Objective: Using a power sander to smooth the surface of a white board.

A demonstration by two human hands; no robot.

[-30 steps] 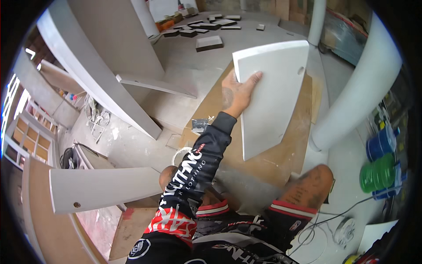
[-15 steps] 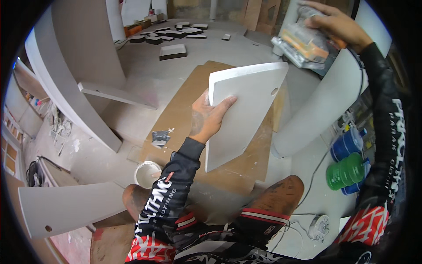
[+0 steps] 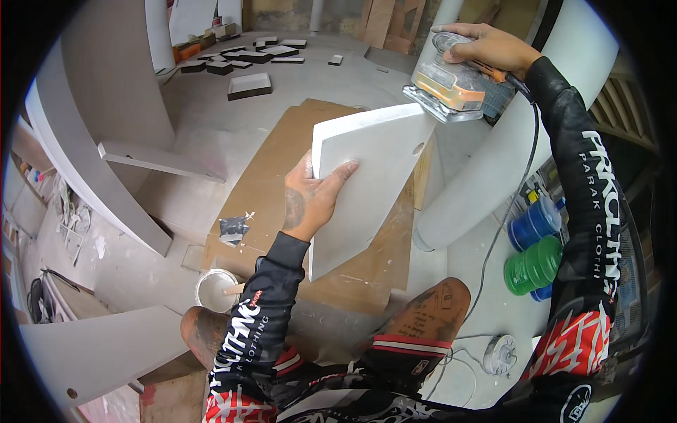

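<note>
Gripping the white panel [image 3: 367, 187] by its left edge, the left hand [image 3: 314, 201] kept its thumb on the face and its other fingers hidden behind. The panel stood tilted over a brown board [image 3: 282, 190] on the floor, long axis running from the knees up and away. Curled shut over a sander [image 3: 448, 84], the right hand [image 3: 486, 46] held it at the panel's far top corner, just beside the edge; contact could not be told. A blue tub [image 3: 534, 224] and a green tub [image 3: 532, 266] lay to the right, and a white pail [image 3: 214, 287] by the left knee.
</note>
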